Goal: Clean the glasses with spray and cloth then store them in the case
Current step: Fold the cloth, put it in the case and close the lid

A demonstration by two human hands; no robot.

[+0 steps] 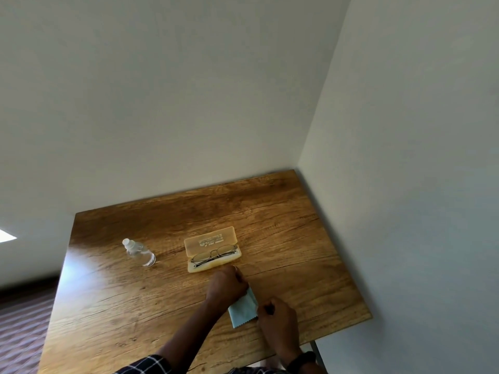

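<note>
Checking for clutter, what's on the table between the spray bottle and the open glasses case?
Nothing: in the head view, only bare wooden table separates the spray bottle from the open glasses case.

Both hands (228,286) (278,317) on cloth (243,310); glasses (214,255) in open case (213,251).

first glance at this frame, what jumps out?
The open yellowish case at the middle of the wooden table, with the glasses lying in it. Nearer the camera, the left hand and right hand both hold a pale blue cloth. A clear spray bottle stands left of the case.
</note>
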